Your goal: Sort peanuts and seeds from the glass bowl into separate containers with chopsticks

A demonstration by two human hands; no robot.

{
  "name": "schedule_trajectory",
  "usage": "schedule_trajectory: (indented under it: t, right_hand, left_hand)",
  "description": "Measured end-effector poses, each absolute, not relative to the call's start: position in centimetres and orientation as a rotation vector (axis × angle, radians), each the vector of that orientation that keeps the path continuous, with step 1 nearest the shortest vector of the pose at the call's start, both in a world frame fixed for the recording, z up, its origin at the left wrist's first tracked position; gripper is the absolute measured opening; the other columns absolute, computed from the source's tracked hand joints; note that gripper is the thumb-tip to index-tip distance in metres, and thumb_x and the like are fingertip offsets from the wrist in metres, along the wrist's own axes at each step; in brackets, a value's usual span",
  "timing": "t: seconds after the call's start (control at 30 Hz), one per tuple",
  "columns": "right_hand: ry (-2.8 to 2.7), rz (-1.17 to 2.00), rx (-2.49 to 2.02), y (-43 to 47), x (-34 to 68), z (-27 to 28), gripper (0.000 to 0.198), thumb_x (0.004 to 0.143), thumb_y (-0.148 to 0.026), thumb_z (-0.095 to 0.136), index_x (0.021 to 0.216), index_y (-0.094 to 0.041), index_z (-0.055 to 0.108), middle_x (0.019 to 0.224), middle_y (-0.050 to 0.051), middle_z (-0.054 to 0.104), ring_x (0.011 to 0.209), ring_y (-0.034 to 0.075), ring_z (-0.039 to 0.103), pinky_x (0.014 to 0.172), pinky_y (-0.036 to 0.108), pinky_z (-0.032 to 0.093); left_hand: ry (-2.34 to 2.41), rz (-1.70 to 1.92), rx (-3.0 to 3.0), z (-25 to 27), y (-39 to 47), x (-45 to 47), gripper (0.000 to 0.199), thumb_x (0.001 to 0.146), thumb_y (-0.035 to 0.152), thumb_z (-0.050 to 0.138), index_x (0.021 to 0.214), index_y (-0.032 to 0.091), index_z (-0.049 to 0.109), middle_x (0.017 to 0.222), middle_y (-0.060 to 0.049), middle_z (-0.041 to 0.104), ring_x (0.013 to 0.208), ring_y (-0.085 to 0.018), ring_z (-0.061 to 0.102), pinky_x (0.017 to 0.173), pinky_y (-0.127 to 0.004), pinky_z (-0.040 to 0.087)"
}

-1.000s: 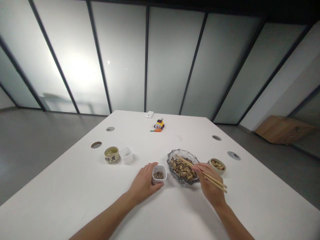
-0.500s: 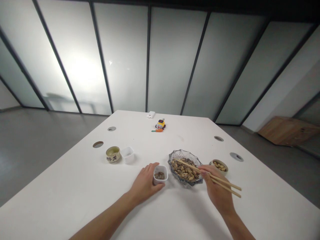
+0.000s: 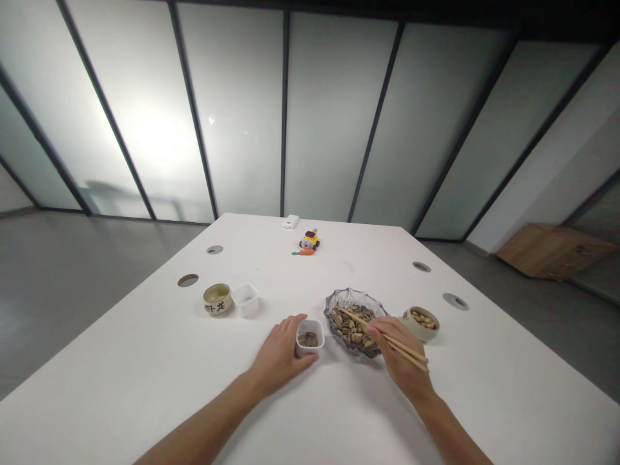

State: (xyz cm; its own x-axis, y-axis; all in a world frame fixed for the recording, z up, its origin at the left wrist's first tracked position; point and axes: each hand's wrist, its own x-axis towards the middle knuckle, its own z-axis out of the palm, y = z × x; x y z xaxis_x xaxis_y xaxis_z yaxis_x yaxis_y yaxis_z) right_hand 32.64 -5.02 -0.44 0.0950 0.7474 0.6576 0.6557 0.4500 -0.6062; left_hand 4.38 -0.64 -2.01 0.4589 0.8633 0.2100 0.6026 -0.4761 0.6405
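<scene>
My left hand (image 3: 283,349) is wrapped round the left side of a small white plastic cup (image 3: 310,351), which stands on the table. A few striped sunflower seeds (image 3: 308,339) lie in its bottom. A pair of wooden chopsticks (image 3: 405,352) is held in my right hand (image 3: 402,358), and their tips reach into a faceted clear glass bowl (image 3: 334,298). That bowl contains sunflower seeds mixed with paler nuts that look like pistachios (image 3: 357,336). Whether the tips pinch a seed is too small to tell. Just right of my right hand stands a ceramic bowl (image 3: 428,333) with pale nuts inside.
On the left, a ceramic bowl with dark characters (image 3: 217,303) stands beside another white plastic cup (image 3: 247,307). Farther back on the white table (image 3: 145,374) are a yellow toy car (image 3: 309,240), an orange carrot-like object (image 3: 305,252) and a white device (image 3: 290,221). Round holes pierce the tabletop on both sides.
My right hand has moved left over the glass bowl's near right edge, bringing the chopstick handles with it. More of the right ceramic bowl shows. My left hand stays on the cup.
</scene>
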Motion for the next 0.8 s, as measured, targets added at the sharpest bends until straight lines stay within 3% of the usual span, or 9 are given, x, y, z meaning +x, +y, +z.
schedule_trajectory:
  t: [0.33, 0.53, 0.67, 0.8]
  right_hand:
    - [-1.442, 0.028, -1.292, -5.3, 33.6, 0.2, 0.031, 0.098, -0.05, 0.065, 0.088, -0.025, 0.079, 0.09, 0.008, 0.077, 0.085, 0.025, 0.074, 0.08, 0.041, 0.063]
    - [-1.117, 0.479, -1.068, -5.7, 34.1, -0.2, 0.027, 0.096, -0.048, 0.069, 0.089, -0.023, 0.077, 0.099, 0.007, 0.075, 0.085, 0.024, 0.076, 0.08, 0.045, 0.068]
    - [-1.195, 0.607, -1.076, -6.0, 33.7, 0.0, 0.03, 0.093, -0.053, 0.072, 0.085, -0.024, 0.076, 0.095, 0.007, 0.076, 0.081, 0.024, 0.076, 0.077, 0.043, 0.068]
    - [-1.284, 0.42, -1.198, -6.1, 33.9, 0.4, 0.035, 0.095, -0.056, 0.068, 0.086, -0.024, 0.077, 0.091, 0.008, 0.077, 0.079, 0.024, 0.075, 0.071, 0.038, 0.065]
  left_hand:
    - [1.237, 0.69, 2.23, -2.2, -0.5, 4.4, 0.068, 0.082, 0.031, 0.077, 0.144, 0.023, 0.049, 0.138, -0.012, 0.064, 0.126, -0.034, 0.061, 0.109, -0.05, 0.047]
    - [1.243, 0.693, 2.231, -2.1, -0.6, 4.4, 0.066, 0.083, 0.032, 0.076, 0.143, 0.024, 0.05, 0.134, -0.012, 0.066, 0.123, -0.033, 0.063, 0.107, -0.048, 0.047]
    - [1.242, 0.68, 2.233, -2.1, -0.6, 4.3, 0.067, 0.082, 0.031, 0.076, 0.143, 0.022, 0.049, 0.136, -0.012, 0.064, 0.123, -0.033, 0.062, 0.108, -0.049, 0.047]
    - [1.238, 0.673, 2.235, -2.1, -0.6, 4.3, 0.068, 0.083, 0.031, 0.076, 0.144, 0.022, 0.048, 0.138, -0.012, 0.063, 0.125, -0.034, 0.06, 0.11, -0.05, 0.046]
